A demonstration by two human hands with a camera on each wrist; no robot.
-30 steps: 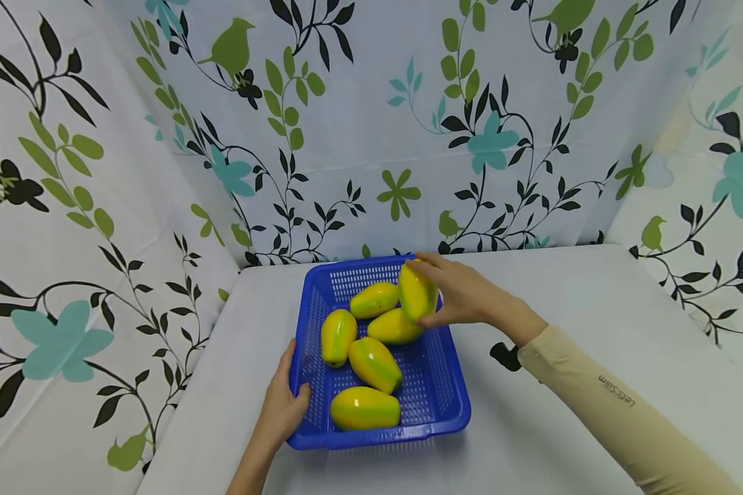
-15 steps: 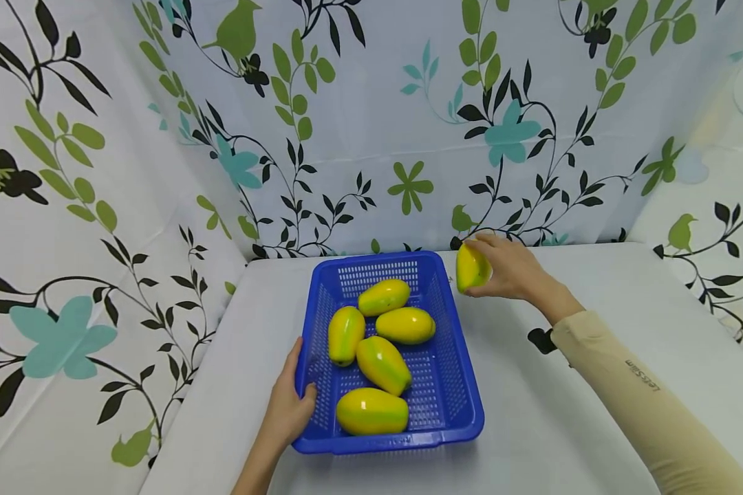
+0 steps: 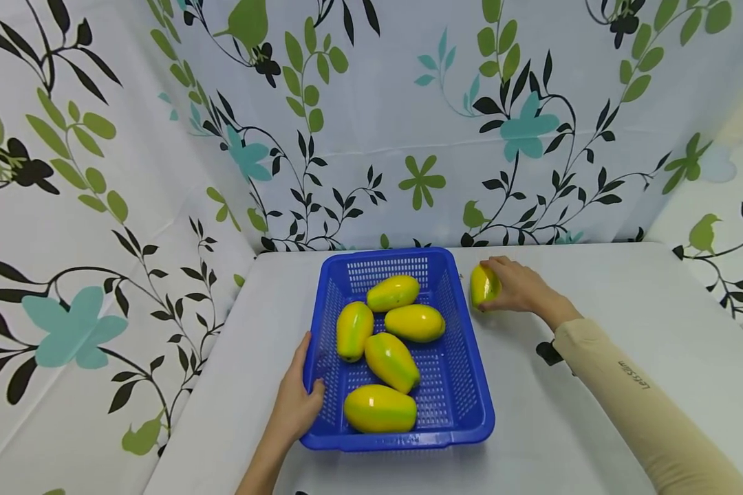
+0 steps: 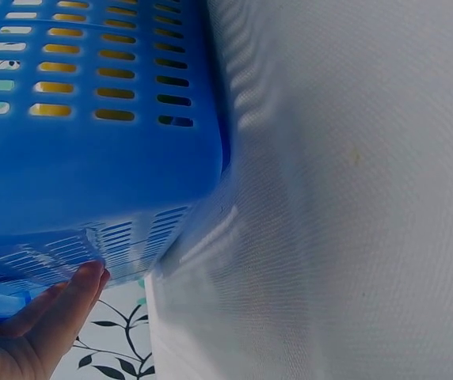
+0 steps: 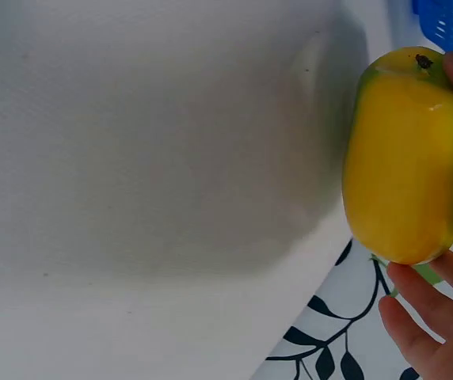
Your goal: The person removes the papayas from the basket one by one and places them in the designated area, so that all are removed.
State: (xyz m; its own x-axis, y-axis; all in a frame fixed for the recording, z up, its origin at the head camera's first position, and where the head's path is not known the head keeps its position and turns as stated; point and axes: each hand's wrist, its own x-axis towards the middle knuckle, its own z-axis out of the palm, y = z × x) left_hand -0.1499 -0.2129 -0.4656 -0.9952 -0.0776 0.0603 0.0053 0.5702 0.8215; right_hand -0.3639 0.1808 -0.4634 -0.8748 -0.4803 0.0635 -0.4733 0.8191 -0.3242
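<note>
A blue plastic basket (image 3: pixel 430 443) stands on the white table and holds several yellow-green papayas (image 3: pixel 380 409). At its left side my left hand (image 3: pixel 294 405) grips the rim, thumb over the top edge and fingers along the outer wall; the left wrist view shows the fingers (image 4: pixel 72 305) against that wall. Just right of the basket's far corner, my right hand (image 3: pixel 526 289) holds another papaya (image 5: pixel 409 158) between thumb and fingers. This papaya is low over the table; whether it touches the surface I cannot tell.
The white table (image 3: pixel 594 282) extends right of the basket and in front of it. Behind and beside it hangs a leaf-and-bird patterned cloth (image 3: pixel 359 137). A small black object (image 3: pixel 549 353) shows at the right wrist.
My right hand has lifted the papaya out of the basket, carried it right past the rim and lowered it toward the table. My left hand has stayed on the basket's rim.
</note>
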